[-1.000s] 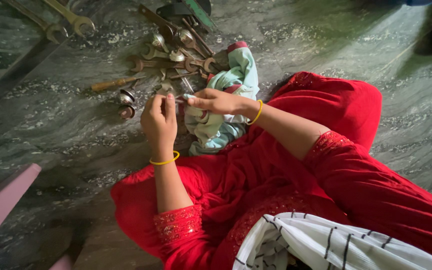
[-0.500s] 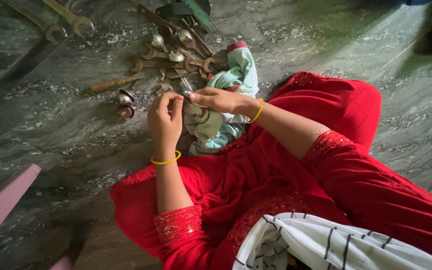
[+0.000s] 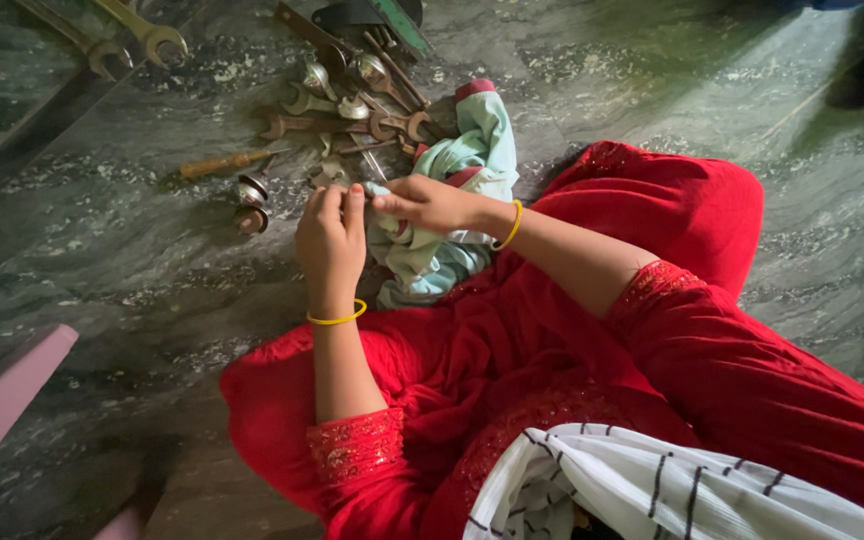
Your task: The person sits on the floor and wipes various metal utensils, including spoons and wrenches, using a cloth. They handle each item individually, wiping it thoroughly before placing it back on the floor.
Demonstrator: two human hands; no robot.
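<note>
My left hand (image 3: 330, 245) is closed around a small metal piece that its fingers mostly hide. My right hand (image 3: 430, 203) pinches a fold of a pale green cloth with a red edge (image 3: 474, 145) and presses it against that piece, so the two hands meet fingertip to fingertip. The rest of the cloth hangs down onto my red-clothed lap (image 3: 512, 340). Each wrist wears a yellow bangle.
On the marbled stone floor (image 3: 102, 260) lies a pile of rusty wrenches (image 3: 337, 120) just beyond my hands. Left of it are a wooden-handled screwdriver (image 3: 220, 163), two round sockets (image 3: 250, 205) and two large spanners (image 3: 142, 35). A pink edge (image 3: 2, 400) shows at lower left.
My left hand has shifted slightly right and closer to my right hand. The right hand keeps its pinch on the cloth and has barely moved.
</note>
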